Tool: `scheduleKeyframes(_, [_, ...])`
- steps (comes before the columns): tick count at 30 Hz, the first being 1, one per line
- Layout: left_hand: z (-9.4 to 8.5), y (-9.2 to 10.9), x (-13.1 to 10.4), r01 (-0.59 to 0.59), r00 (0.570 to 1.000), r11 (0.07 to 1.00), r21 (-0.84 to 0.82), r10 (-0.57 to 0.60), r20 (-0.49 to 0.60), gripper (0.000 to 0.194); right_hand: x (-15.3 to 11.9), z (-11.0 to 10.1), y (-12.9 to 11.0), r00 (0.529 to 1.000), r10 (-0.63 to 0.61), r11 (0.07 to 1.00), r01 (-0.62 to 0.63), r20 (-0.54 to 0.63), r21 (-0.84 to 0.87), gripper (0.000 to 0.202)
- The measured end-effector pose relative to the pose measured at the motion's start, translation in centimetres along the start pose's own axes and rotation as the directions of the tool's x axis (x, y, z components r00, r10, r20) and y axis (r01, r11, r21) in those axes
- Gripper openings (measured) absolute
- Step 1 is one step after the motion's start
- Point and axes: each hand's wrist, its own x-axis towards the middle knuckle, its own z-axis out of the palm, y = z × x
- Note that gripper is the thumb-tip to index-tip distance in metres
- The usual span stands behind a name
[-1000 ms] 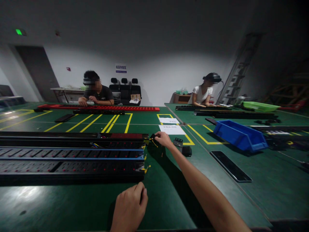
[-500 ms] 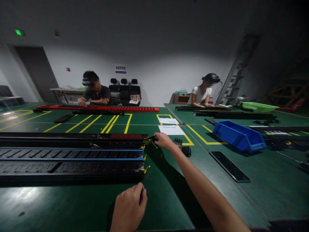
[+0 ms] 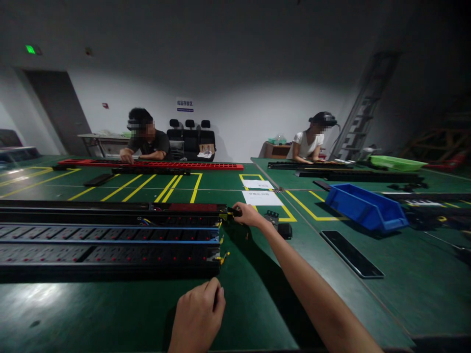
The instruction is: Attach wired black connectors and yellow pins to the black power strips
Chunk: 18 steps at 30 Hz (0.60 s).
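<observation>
My right hand [image 3: 248, 214] reaches across the table and pinches a small black part [image 3: 234, 212] at the right end of the far black rail [image 3: 191, 208]. The part's exact kind is too small to make out. Yellow and black bits show at that rail end. Nearer to me lie long black strips with red-dotted modules [image 3: 128, 255] and blue edges, and yellow wire ends [image 3: 223, 257] stick out on their right. My left hand [image 3: 198, 314] rests curled on the table by the near edge, closed, with nothing visible in it.
Right of my right hand are a small black block [image 3: 284, 231], a phone [image 3: 352, 254] and a blue bin [image 3: 366, 208]. Paper sheets [image 3: 262, 198] lie beyond. Across the table, two people work at a red rail [image 3: 206, 166] and black rails [image 3: 360, 175].
More of the small black part shows left of my right fingers, whose grip has shifted slightly at the rail end. My left hand stays in place.
</observation>
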Motion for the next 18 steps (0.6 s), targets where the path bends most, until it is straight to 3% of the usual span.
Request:
scheduleKeyframes(10, [-0.4, 0.2, -0.1, 0.011, 1.000, 1.000, -0.009, -0.011, 0.028, 0.025, 0.2, 0.3, 0.2, 1.000, 0.024, 1.000, -0.024, -0.013, 0.014, 0.037])
scheduleKeyframes(15, [-0.3, 0.2, 0.0, 0.012, 1.000, 1.000, -0.007, -0.012, 0.028, 0.026, 0.1, -1.9, 1.3, 0.995, 0.058, 0.997, -0.063, 0.082, 0.053, 0.047])
scheduleKeyframes(18, [-0.2, 0.1, -0.1, 0.005, 1.000, 1.000, -0.013, -0.004, 0.023, 0.026, -0.1, -3.0, 2.0, 0.993, 0.117, 0.988, -0.114, 0.024, -0.104, 0.047])
